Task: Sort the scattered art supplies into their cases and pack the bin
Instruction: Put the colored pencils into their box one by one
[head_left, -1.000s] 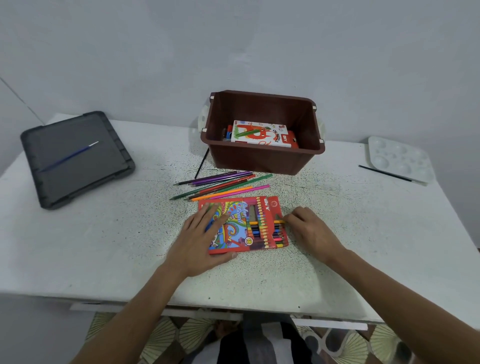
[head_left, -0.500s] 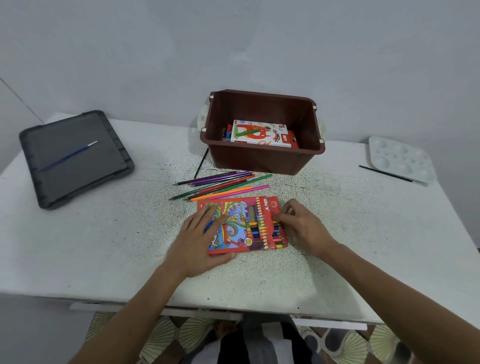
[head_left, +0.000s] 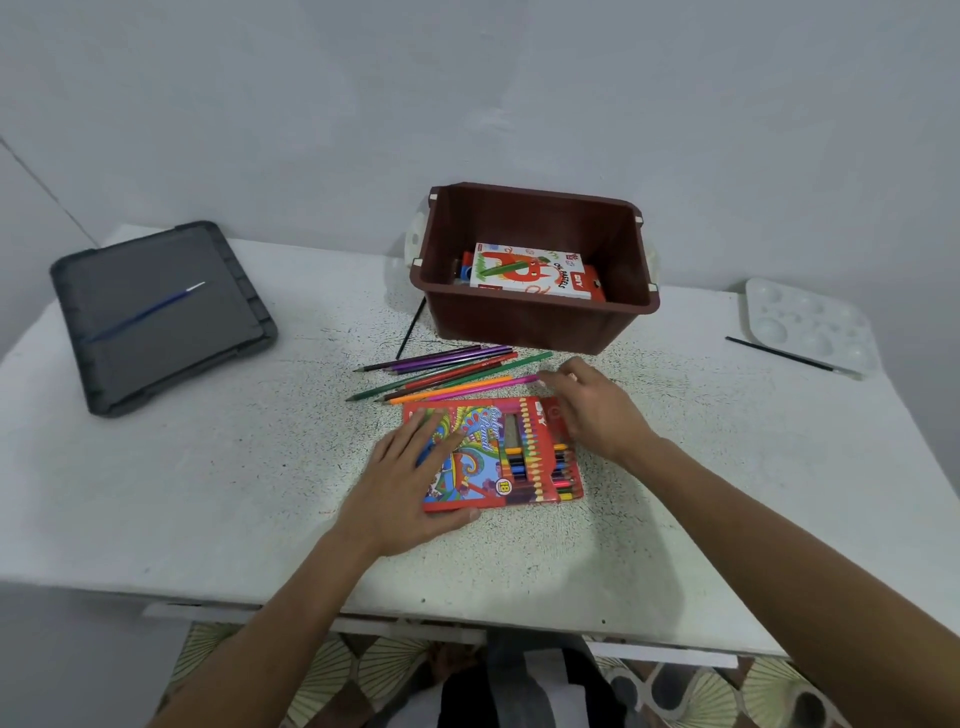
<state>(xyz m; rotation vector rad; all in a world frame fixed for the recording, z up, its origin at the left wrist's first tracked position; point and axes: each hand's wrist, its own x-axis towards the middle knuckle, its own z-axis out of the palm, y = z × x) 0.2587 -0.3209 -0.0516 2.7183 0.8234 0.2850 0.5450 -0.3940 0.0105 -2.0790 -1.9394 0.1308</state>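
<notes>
the left hand (head_left: 400, 483) lies flat, fingers spread, on the left half of the red coloured-pencil case (head_left: 498, 457), pressing it to the white speckled counter (head_left: 208, 467); its grip is apart, palm down, nothing clamped in it; the right hand (head_left: 597, 410) hovers over the case's upper right corner, its fingertips (head_left: 550, 378) at the end of the pink pencil (head_left: 498, 384); whether that grip is pinching the pencil or only touching it, i cannot tell; the pink pencil lies at the near edge of a fan of loose pencils (head_left: 452, 371), purple, red, green and orange, spread on the counter between the case and the brown bin (head_left: 535, 322); in the bin lies a box of oil pastels (head_left: 535, 273); a thin black stick (head_left: 411, 328) leans by the bin's left side; far left on the counter sits a grey lid (head_left: 156, 317) with a blue brush (head_left: 150, 310) on it; at the far right a white paint palette (head_left: 810, 319) with a dark brush (head_left: 789, 356) just before it.
</notes>
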